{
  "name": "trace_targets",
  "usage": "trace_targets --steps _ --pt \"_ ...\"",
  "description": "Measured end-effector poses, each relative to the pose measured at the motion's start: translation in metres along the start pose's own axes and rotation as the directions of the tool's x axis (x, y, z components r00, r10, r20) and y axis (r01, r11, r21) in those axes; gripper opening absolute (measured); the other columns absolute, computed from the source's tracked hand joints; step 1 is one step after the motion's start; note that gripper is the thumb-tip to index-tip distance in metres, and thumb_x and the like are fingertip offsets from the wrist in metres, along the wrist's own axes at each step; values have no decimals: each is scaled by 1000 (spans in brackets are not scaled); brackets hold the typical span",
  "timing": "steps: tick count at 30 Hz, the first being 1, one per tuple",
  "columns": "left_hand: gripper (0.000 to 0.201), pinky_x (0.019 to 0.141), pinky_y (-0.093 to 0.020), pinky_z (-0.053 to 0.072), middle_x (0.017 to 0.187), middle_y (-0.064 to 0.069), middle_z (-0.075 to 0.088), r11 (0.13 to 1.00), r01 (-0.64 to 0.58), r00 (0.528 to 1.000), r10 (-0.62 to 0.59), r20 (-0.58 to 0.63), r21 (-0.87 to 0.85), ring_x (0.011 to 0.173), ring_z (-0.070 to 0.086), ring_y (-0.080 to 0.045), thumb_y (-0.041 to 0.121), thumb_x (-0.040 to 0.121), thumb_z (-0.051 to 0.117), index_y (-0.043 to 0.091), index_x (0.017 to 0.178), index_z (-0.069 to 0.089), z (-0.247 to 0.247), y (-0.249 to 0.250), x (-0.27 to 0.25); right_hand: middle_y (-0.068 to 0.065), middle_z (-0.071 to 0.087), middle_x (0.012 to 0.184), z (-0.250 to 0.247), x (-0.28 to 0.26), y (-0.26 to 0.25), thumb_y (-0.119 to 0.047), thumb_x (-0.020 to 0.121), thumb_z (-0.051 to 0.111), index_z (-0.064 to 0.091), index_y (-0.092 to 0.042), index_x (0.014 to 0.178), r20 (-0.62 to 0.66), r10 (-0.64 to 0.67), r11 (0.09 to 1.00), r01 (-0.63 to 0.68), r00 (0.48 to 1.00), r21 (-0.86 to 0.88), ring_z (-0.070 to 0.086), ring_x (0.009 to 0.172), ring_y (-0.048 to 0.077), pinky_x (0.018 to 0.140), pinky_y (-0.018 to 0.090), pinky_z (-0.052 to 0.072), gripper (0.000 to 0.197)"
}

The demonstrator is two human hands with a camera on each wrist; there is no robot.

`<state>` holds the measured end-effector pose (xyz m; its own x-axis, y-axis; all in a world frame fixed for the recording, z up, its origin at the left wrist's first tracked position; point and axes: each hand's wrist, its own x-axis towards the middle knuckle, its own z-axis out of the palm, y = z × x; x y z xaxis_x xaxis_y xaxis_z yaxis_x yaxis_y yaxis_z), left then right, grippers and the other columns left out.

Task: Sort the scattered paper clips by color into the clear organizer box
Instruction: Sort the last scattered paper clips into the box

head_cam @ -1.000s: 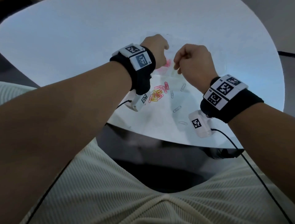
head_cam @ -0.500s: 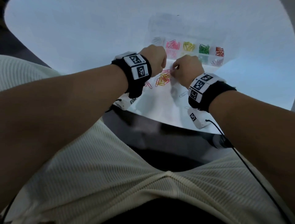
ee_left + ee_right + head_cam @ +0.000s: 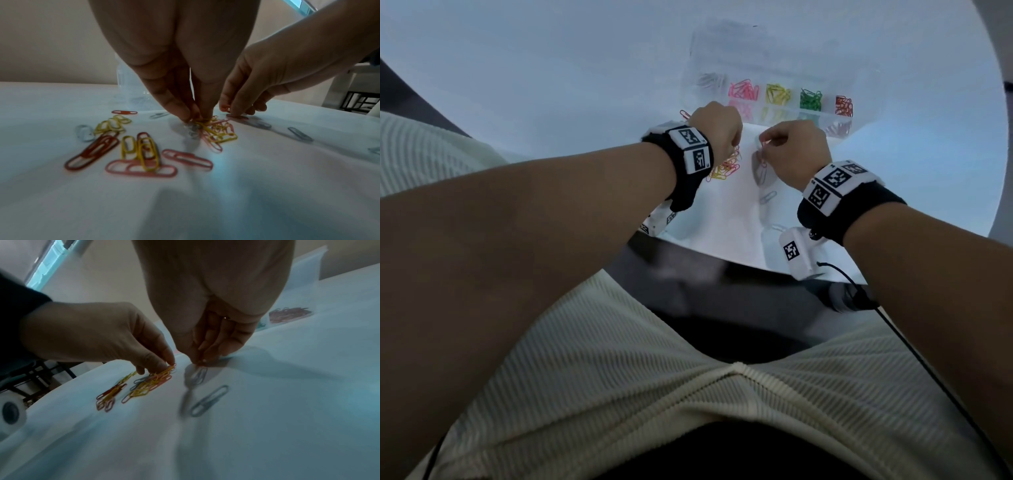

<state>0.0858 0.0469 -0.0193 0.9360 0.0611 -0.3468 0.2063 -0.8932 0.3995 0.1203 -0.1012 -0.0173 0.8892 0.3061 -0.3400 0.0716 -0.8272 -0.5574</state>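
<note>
The clear organizer box [image 3: 866, 85] lies at the far side of the white table, with silver, pink [image 3: 743, 91], yellow, green and red clips in separate compartments. A mixed pile of loose paper clips [image 3: 726, 168], yellow, red and pink, lies just in front of it. My left hand [image 3: 194, 117] reaches down into the pile, thumb and fingers pinching a yellow paper clip [image 3: 205, 128]. Just right of it, my right hand [image 3: 200, 362] pinches a small pink paper clip [image 3: 225, 107] right above the table. A silver clip [image 3: 198, 374] lies under it.
More silver clips [image 3: 767, 197] are scattered toward the table's near edge, and a red one [image 3: 684, 114] lies left of the box. The box's open lid [image 3: 750, 44] lies behind it. The round table [image 3: 585, 85] has bare surface to the left.
Both hands have come down from over the box onto the loose pile. The head view has tilted up, bringing the box's compartments into view.
</note>
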Motion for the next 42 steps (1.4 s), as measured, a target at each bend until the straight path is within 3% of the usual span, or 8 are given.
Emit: trace_targets --steps 5,10,14,19,24,32,36,42 --pt "25 80 -28 46 112 -6 69 991 45 998 -50 -31 -129 105 63 -24 15 85 66 14 109 72 -1 -5 0 8 67 73 -7 -9 6 0 85 53 71 -10 85 33 159 890 -157 987 429 68 68 20 73 30 59 21" --pt "20 81 -23 50 104 -6 72 963 100 993 -112 -36 -249 99 65 -20 13 85 64 13 103 74 -4 -12 0 11 48 64 -15 -14 -5 13 86 39 57 -3 66 150 338 672 -350 929 653 53 49 19 48 24 44 31" --pt "21 80 -25 49 104 -5 71 967 126 988 -142 -57 -220 98 65 -22 23 83 70 16 102 73 -2 -11 0 6 44 60 -16 -9 -5 3 75 45 53 -5 62 157 356 717 -377 921 587 37 47 18 47 25 27 17" --pt "21 81 -29 50 105 -6 71 992 83 994 -88 -56 -98 100 65 -25 21 83 71 13 102 74 -2 -1 1 1 62 78 -14 -8 -5 -24 83 65 70 -8 79 29 118 990 -120 993 73 56 72 14 66 27 45 17" --pt "18 78 -31 54 101 -6 72 989 79 996 -84 -32 -125 92 67 -25 11 82 65 14 97 74 -2 3 -1 3 66 85 -8 -4 -5 -35 85 72 74 -17 93 47 60 959 -44 997 -279 64 80 20 72 28 50 20" --pt "25 73 -21 47 102 -1 72 935 146 982 -176 -68 -324 98 65 -16 9 82 56 13 97 74 -4 -7 -5 8 70 89 0 -3 -10 -37 74 77 71 -10 94 72 163 947 -136 984 -292 66 80 24 70 31 55 34" --pt "18 76 -22 49 101 -2 71 932 162 974 -203 -97 -324 97 65 -18 14 82 61 15 95 74 -4 -11 -3 9 64 85 2 -8 -3 -44 78 64 64 -8 88 107 153 915 -101 982 -390 63 81 30 63 30 44 38" --pt "20 79 -27 48 107 -5 70 992 49 997 -56 -56 -120 101 64 -24 14 82 66 15 101 73 5 3 -2 21 59 97 -10 -13 3 -10 95 36 57 3 88 115 120 983 -102 986 -152 53 91 36 74 34 36 26"
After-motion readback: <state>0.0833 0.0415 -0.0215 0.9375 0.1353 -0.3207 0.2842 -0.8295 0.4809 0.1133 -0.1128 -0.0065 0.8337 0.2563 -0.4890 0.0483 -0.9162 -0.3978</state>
